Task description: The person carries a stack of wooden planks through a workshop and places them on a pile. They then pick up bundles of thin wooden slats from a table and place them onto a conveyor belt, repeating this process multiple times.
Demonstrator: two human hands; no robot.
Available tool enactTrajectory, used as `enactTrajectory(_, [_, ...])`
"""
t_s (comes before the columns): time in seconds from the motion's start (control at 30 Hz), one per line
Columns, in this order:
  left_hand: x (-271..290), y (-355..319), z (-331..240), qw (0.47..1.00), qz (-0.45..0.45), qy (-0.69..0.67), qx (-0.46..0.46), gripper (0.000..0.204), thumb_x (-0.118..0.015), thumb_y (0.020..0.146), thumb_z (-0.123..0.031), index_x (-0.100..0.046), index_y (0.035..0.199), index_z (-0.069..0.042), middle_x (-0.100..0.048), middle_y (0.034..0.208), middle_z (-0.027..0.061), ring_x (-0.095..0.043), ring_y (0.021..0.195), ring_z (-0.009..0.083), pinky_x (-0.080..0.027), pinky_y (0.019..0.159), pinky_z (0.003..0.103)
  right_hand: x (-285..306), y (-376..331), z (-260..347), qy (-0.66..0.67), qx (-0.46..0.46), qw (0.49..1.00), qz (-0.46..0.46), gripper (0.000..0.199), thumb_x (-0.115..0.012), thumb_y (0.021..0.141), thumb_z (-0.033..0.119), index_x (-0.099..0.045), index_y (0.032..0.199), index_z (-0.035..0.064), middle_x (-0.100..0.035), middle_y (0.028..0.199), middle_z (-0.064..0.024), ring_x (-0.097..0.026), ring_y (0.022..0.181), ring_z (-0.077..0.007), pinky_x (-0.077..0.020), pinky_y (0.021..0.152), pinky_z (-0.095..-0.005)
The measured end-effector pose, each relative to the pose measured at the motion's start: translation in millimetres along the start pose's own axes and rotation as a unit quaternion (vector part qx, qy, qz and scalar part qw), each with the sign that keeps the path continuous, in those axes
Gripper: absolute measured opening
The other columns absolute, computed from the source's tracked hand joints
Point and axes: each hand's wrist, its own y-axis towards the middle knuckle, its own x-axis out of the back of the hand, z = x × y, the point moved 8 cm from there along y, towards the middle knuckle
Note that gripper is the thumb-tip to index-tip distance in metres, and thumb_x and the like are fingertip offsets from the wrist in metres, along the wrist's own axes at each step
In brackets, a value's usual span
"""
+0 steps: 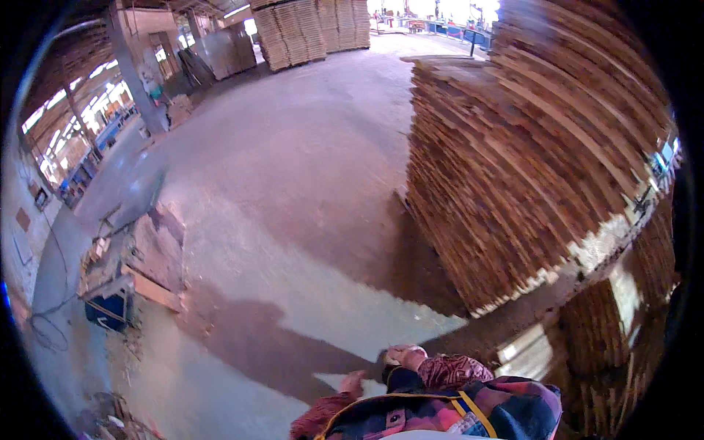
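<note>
Low in the view, in front of my body, are both of my hands. My left hand (353, 383) reaches out from a reddish patterned sleeve, small and blurred, and its fingers cannot be made out. Just to its right, my right hand (407, 356) is bent in over the front of my dark clothing, beside a dark rounded shape. Whether it holds that shape is not clear. A plaid garment with a yellow-edged dark apron (396, 419) covers my front. Closest to the right hand stands a tall stack of rough brown boards (506, 176).
A cluttered wooden bench or crate (158, 246) stands at the left, with a dark blue box (107, 311) and loose cables beside it. More stacked boards (293, 33) rise at the back. A pillar (136, 73) stands far left. Concrete floor (293, 147) stretches between.
</note>
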Motion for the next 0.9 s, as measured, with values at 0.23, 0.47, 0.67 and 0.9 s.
enactTrajectory(0.23, [155.7, 209.0, 95.5, 0.940, -0.009, -0.340, 0.034, 0.038, -0.062, 0.085, -0.026, -0.061, 0.120, -0.011, -0.058, 0.123, 0.0137, -0.061, 0.089, 0.0319, -0.052, 0.077, 0.041, 79.8, 272.4, -78.8, -0.276, -0.077, 0.950, 0.122, 0.027, -0.055, 0.087, 0.024, -0.069, 0.109, 0.0195, -0.065, 0.118, -0.0083, -0.063, 0.106, -0.0301, -0.0515, 0.087, -0.0370])
enactTrajectory(0.47, [357.3, 195.9, 276.5, 0.703, -0.197, -0.561, 0.391, 0.031, -0.060, 0.089, -0.035, -0.060, 0.104, -0.008, -0.063, 0.086, 0.0106, -0.062, 0.080, 0.0295, -0.052, 0.068, 0.045, 178.2, 485.6, 16.2, -0.358, -0.056, 0.923, 0.129, 0.021, -0.060, 0.080, 0.017, -0.073, 0.094, 0.0076, -0.071, 0.097, -0.0146, -0.069, 0.093, -0.0325, -0.0572, 0.073, -0.0423])
enactTrajectory(0.67, [498.2, 417.4, 293.6, 0.976, -0.035, -0.053, 0.206, 0.030, -0.057, 0.092, -0.035, -0.060, 0.103, -0.009, -0.061, 0.082, 0.0091, -0.060, 0.073, 0.0290, -0.051, 0.064, 0.047, 267.7, 706.2, 37.3, -0.302, 0.006, 0.953, 0.008, 0.026, -0.065, 0.081, 0.023, -0.068, 0.102, 0.0093, -0.068, 0.104, -0.0104, -0.064, 0.102, -0.0312, -0.0529, 0.086, -0.0392])
enactTrajectory(0.9, [669.7, 656.3, 370.2, 0.905, -0.025, -0.317, 0.282, 0.028, -0.053, 0.095, -0.036, -0.061, 0.103, -0.010, -0.059, 0.077, 0.0074, -0.058, 0.064, 0.0283, -0.050, 0.060, 0.049, 265.7, 782.8, 4.2, 0.090, -0.083, 0.989, -0.088, 0.027, -0.060, 0.086, 0.019, -0.067, 0.109, 0.0053, -0.066, 0.112, -0.0128, -0.061, 0.108, -0.0263, -0.0480, 0.093, -0.0366])
